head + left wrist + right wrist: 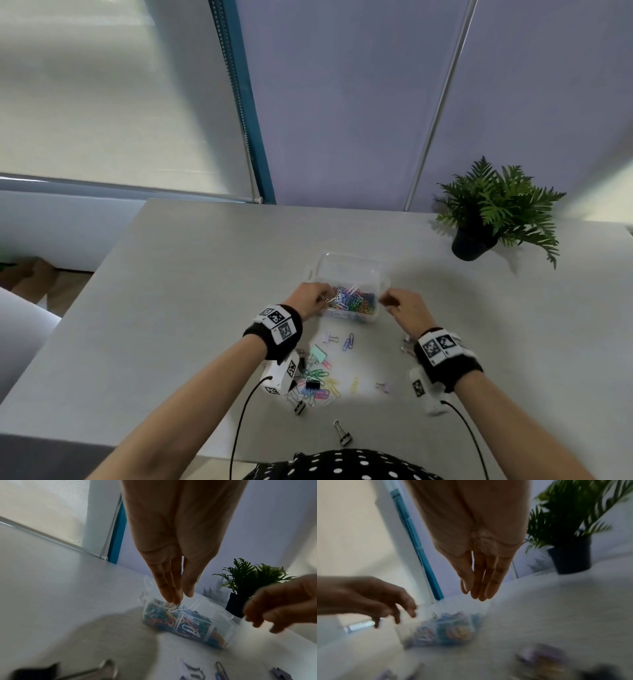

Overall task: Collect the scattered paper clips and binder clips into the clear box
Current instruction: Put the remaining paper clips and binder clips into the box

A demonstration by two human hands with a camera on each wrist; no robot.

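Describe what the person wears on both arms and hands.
Bare forearms, no sleeves or gloves. Left hand and right hand each have a black wristband with white square-coded marker tags, a white camera block beneath, and a thin black cable trailing back.

A small clear plastic box (349, 274) stands open and upright on the bench, holding a heap of coloured wire paper clips (356, 298) against its near wall. Nearer than the box, more coloured paper clips and binder clips (317, 378) lie scattered; one black binder clip (343, 434) lies nearest the bench edge.
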